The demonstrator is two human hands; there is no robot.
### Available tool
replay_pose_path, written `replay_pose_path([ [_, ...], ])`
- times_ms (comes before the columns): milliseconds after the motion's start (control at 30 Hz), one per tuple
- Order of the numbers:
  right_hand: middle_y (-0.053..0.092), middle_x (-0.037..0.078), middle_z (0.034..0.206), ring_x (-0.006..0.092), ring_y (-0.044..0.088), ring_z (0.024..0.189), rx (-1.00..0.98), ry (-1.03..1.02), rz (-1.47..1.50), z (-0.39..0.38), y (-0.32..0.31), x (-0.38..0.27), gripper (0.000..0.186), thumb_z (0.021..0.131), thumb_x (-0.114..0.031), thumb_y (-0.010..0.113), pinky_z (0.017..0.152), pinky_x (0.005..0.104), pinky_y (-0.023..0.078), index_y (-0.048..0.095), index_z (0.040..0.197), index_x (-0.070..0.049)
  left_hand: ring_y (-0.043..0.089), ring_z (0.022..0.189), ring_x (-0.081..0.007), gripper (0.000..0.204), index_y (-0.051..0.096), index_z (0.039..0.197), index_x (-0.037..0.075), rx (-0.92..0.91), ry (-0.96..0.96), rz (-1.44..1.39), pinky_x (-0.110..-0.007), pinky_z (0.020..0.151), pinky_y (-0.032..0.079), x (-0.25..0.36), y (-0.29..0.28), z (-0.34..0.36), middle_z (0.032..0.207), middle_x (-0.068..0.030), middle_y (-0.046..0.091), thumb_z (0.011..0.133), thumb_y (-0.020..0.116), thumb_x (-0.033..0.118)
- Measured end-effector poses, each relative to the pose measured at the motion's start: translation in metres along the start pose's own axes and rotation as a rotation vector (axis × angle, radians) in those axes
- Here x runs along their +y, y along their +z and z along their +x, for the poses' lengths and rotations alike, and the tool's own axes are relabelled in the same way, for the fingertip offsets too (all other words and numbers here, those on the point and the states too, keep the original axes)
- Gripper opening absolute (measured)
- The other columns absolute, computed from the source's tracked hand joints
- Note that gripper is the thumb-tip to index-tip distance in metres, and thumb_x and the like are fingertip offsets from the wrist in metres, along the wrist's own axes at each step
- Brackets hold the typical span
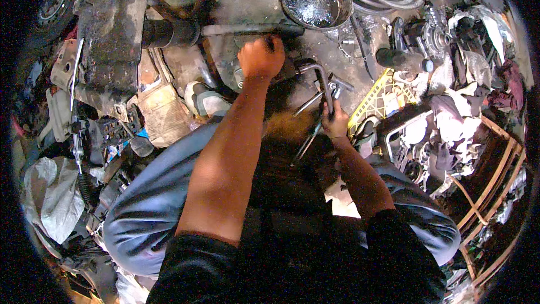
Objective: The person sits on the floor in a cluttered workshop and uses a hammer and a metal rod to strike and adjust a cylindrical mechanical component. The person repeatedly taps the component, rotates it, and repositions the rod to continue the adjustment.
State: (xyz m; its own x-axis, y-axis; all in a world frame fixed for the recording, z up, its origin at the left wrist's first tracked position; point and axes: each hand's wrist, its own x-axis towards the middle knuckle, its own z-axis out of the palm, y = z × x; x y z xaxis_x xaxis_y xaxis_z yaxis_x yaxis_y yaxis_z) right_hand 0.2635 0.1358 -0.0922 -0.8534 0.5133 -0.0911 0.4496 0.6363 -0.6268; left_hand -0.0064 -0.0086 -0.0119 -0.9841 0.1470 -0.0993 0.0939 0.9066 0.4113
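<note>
Bent bar (pixel 325 85) is extending from your right hand (pixel 336 121), whose fingers are wrapping round its lower part; your left hand (pixel 262 58) is curling into a fist near a grey pipe (pixel 242 30), and whether it is gripping anything I cannot tell. For control, you should probably be pulling smoothly, holding the bar square. Farther out, a round pan (pixel 345 0) is resting on the floor (pixel 247 0).

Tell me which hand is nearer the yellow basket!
The right hand, gripping the bent metal bar. It's close to the yellow basket; the left hand is farther away.
</note>
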Motion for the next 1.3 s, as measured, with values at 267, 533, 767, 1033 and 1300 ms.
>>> replay_pose_path([
  [267,0.06,0.017,0.067,0.0241,0.055,0.056,-0.118,0.129,0.151,0.002,-0.048,-0.018,0.028,0.095,-0.028,0.065,0.056,0.0381,0.044,0.063,0.102,0.0,0.067,0.072,-0.046,0.042,0.071,0.078,0.004,0.062,0.016,-0.082,-0.056,0.073,0.054,0.004,0.001,0.002,0.075,-0.024,0.068,0.083,0.061,0.044],
  [533,0.066,0.01,0.086,0.0159,0.058,0.077,-0.182,0.513,0.387,-0.019,-0.086,-0.022,0.04,0.097,-0.028,0.064,0.07,0.0325,0.048,0.061,0.118,0.006,0.069,0.073,-0.0449,0.049,0.072,0.077,0.002,-0.018,0.02,-0.017,-0.054,0.073,0.055,-0.004,0.004,-0.001,0.078,-0.0252,0.069,0.084,0.056,0.048],
  [767,0.062,0.004,0.089,0.0105,0.053,0.077,-0.263,0.513,0.5,-0.019,-0.081,-0.031,0.046,0.098,-0.025,0.063,0.07,0.0249,0.045,0.055,0.134,0.003,0.069,0.074,-0.0436,0.047,0.073,0.08,0.005,0.031,0.031,-0.107,-0.053,0.072,0.056,0.002,-0.004,-0.003,0.078,-0.0231,0.07,0.085,0.055,0.047],
  [1033,0.069,0.019,0.099,0.0229,0.061,0.089,-0.516,0.469,0.184,0.025,-0.115,-0.066,0.046,0.099,-0.034,0.058,0.082,0.0365,0.048,0.058,0.128,0.002,0.069,0.073,-0.0439,0.047,0.074,0.078,0.005,-0.013,0.02,-0.077,-0.054,0.072,0.056,-0.003,0.005,-0.001,0.078,-0.0237,0.07,0.086,0.054,0.047],
  [1300,0.067,0.019,0.116,0.02,0.059,0.1,-0.507,0.302,0.179,0.059,-0.146,-0.094,0.051,0.1,-0.03,0.058,0.093,0.0322,0.045,0.05,0.14,0.001,0.067,0.068,-0.0448,0.048,0.071,0.074,0.001,0.078,0.058,-0.085,-0.055,0.069,0.055,-0.001,0.001,-0.003,0.073,-0.0244,0.068,0.089,0.051,0.042],
])
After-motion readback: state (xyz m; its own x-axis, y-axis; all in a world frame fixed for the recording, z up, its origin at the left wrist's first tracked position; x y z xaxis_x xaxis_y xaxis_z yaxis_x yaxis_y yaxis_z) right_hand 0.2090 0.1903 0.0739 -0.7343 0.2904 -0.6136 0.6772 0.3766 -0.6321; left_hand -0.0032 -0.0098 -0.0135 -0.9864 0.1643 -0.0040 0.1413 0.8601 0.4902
